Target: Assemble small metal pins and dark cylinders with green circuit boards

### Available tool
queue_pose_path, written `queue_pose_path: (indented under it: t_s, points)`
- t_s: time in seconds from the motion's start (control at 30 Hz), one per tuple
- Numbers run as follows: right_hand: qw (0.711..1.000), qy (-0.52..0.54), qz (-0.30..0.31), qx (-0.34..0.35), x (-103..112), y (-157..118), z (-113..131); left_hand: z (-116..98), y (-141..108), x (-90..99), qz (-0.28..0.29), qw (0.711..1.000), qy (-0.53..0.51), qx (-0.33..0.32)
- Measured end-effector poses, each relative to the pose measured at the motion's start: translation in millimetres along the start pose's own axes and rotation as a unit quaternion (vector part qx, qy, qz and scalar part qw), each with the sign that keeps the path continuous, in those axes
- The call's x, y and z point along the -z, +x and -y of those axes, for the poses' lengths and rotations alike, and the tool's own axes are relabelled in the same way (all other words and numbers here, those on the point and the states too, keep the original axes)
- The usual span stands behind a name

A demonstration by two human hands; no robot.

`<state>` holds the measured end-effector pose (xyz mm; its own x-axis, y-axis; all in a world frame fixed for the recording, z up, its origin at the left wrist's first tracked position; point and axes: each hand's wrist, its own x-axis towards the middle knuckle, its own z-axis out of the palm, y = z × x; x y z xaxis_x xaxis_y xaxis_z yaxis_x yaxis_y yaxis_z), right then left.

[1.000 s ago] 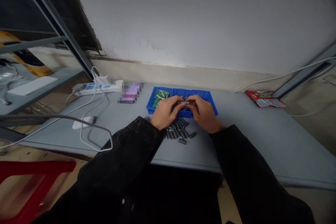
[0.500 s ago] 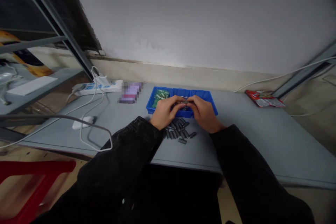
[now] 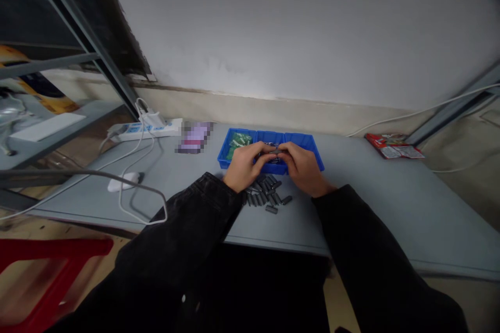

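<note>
Over the middle compartment of a blue divided bin (image 3: 318, 160), my left hand (image 3: 248, 163) and my right hand (image 3: 301, 165) meet at their fingertips. Both pinch a small dark metal piece (image 3: 276, 151), mostly covered by the fingers. Small metal parts lie in the compartment beneath. In the left compartment are green bags (image 3: 240, 140) with pale pieces in them. Several dark grey metal cylinders (image 3: 267, 192) are heaped on the table below my hands, and a single cylinder (image 3: 271, 209) lies nearer the front edge.
At the left of the grey table (image 3: 375, 208) stand a white power strip (image 3: 156, 129) with cables, a white mouse-like object (image 3: 124, 181) and a blurred purple item (image 3: 194, 138). A red packet (image 3: 394, 146) lies at the back right. A red stool (image 3: 58, 250) is at lower left.
</note>
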<state>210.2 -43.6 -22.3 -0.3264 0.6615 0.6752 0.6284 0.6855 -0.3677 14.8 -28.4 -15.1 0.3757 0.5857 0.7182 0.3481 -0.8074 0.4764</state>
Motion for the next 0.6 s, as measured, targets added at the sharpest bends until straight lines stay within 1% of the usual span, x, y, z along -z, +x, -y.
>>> queue_pose_path:
  t_s: [0.23,0.6]
  points:
    - [1.0,0.002,0.002,0.001,0.5,0.1,-0.2,-0.2,0.1,-0.6,-0.009,1.0,-0.008,-0.01]
    - [1.0,0.007,0.002,0.004,0.3,0.4,0.2,-0.3,0.4,-0.5,-0.005,1.0,-0.012,-0.022]
